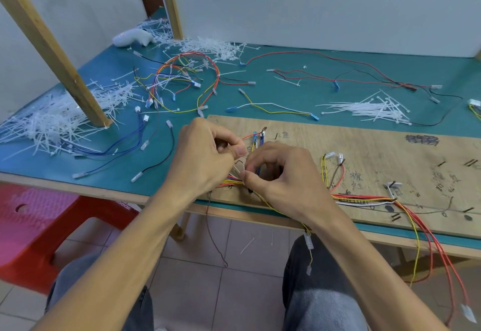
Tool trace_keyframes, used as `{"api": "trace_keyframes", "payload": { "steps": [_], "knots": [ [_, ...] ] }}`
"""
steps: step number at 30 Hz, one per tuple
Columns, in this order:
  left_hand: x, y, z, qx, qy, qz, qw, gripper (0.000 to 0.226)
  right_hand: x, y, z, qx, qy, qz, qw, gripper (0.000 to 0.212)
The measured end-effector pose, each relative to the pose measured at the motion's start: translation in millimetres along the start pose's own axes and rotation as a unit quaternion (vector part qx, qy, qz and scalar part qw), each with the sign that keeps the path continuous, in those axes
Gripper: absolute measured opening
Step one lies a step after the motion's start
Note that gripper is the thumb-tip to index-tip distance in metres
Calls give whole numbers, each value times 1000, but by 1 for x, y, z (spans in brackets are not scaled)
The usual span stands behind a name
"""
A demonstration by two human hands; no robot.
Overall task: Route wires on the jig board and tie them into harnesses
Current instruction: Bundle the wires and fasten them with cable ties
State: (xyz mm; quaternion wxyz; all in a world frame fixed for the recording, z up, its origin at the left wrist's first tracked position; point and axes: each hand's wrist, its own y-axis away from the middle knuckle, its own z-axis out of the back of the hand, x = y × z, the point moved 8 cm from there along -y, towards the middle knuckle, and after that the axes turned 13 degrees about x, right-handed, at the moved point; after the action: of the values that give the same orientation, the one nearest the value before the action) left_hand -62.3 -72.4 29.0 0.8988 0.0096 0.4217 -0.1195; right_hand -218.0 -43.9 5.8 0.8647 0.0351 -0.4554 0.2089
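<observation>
A wooden jig board (364, 145) lies on the green table, with nails and handwritten marks. A bundle of red, yellow, white and orange wires (361, 198) runs along its near edge and hangs off to the right. My left hand (205, 158) and my right hand (281, 174) meet over the board's left end. Both pinch the wire bundle (231, 181) there, with a thin white cable tie (236, 169) between the fingertips. Blue connectors (258, 136) stand just behind the fingers.
A finished harness (182, 78) and loose wires (338, 78) lie on the green table (286, 91). Piles of white cable ties lie at left (57, 119), back (208, 45) and right (374, 109). A wooden post (52, 44) leans at left. A red stool (52, 226) stands below.
</observation>
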Motion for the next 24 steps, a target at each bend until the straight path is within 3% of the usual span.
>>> {"api": "trace_keyframes", "payload": {
  "steps": [5, 13, 17, 21, 24],
  "knots": [
    [-24, 9, -11, 6, -73, -63, 995, 25, -1, 1, 3, -7, -10, -9, 1000, 12],
    [-25, 3, -14, -66, 1, -67, 996, 21, -1, -1, 1, 48, 34, 0, 998, 12],
    [-15, 3, -19, 10, 89, -90, 992, 18, 6, -1, -2, 67, 97, 22, 993, 13],
    [3, 14, -15, 90, 162, -92, 978, 8, 4, 3, 3, 48, 62, 27, 997, 11],
    [5, 18, -18, 88, 156, -88, 980, 8, 4, 4, 3, 38, 63, 30, 997, 9]
  ]
}}
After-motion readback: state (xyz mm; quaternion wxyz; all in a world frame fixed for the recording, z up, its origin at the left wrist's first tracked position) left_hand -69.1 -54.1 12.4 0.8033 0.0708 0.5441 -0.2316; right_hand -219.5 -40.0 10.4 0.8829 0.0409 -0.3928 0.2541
